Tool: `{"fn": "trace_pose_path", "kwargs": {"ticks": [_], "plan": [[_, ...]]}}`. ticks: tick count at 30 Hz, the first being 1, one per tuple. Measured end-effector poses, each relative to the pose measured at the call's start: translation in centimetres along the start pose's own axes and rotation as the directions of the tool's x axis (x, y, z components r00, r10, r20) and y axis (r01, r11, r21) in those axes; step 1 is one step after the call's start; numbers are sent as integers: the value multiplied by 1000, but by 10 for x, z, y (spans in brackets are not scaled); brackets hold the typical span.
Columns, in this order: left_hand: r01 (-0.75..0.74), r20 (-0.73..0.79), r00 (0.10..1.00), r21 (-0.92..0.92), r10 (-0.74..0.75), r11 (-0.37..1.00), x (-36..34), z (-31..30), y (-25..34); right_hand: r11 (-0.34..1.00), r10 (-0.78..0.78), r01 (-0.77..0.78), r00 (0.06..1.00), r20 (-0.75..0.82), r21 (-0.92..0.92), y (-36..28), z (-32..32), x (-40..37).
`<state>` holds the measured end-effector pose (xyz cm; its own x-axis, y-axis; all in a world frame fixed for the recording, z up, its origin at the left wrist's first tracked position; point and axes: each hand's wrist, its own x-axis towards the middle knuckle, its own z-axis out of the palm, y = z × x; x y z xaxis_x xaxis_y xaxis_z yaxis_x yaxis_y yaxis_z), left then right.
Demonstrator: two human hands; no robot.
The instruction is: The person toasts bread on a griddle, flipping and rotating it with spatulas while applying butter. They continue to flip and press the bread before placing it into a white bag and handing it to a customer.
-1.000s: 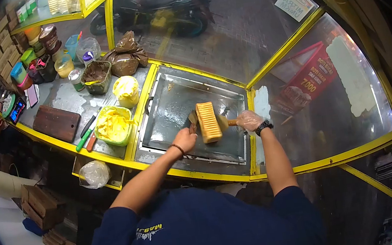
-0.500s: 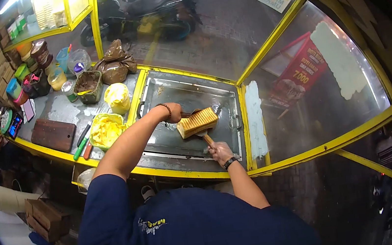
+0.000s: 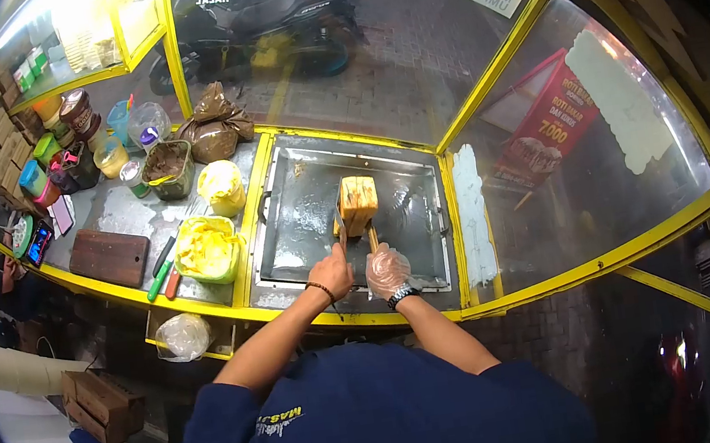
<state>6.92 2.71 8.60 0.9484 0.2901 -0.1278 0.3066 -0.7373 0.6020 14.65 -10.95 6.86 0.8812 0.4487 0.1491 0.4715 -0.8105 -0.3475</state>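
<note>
A toasted bread block (image 3: 359, 200) stands on the flat griddle (image 3: 302, 228), browned on top. My left hand (image 3: 331, 273), bare with a beaded bracelet, is closed round the handle of a metal spatula (image 3: 339, 216), whose blade lies along the bread's left side. My right hand (image 3: 387, 269), in a clear plastic glove with a watch at the wrist, is closed on a wooden-handled tool (image 3: 372, 238) at the bread's near right edge. The bread hides the far end of that tool.
Left of the griddle are a butter tub (image 3: 207, 252), a yellow spread container (image 3: 221, 188), a brown spread tub (image 3: 168, 168), a wooden board (image 3: 109, 256) and knives (image 3: 162, 269). A yellow frame (image 3: 528, 288) with clear panels surrounds the counter.
The bread has turned from lying crosswise to pointing away from me. My left hand has come down from the bread's far left to its near side. My right hand has shifted slightly left.
</note>
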Motion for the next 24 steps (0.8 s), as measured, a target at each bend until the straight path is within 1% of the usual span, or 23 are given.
{"fn": "trace_pose_path", "kwargs": {"ticks": [2,5,6,9,13,14,17,21,22,24], "plan": [[43,-80,996,-71,-49,997,-1,2,2,999,11,-10,1000,9,-48,-2,-1,1],[96,-189,974,-161,-126,982,-7,1,0,997,47,-46,999,21,-61,4,-5,4],[136,-197,967,-153,-165,979,-11,4,0,997,41,-40,999,14,-64,6,-1,4],[161,-158,970,-147,-183,976,-22,11,0,1000,21,-21,999,32,-15,7,4,-4],[54,-24,998,-60,-56,997,-39,12,20,999,21,-22,999,38,47,6,12,-14],[31,1,1000,-28,-31,999,-43,15,23,999,14,-17,998,58,49,6,5,-17],[-19,73,997,-34,22,999,-50,20,33,997,28,-30,999,31,75,21,0,-28],[-104,198,974,-31,109,994,-40,41,57,992,123,-123,992,0,0,59,-11,-44],[-128,217,966,-66,139,990,-33,51,62,990,138,-138,990,13,9,75,-10,-44],[-158,251,953,-65,170,985,-16,71,78,977,214,-214,977,6,-7,97,-19,-38]]}}
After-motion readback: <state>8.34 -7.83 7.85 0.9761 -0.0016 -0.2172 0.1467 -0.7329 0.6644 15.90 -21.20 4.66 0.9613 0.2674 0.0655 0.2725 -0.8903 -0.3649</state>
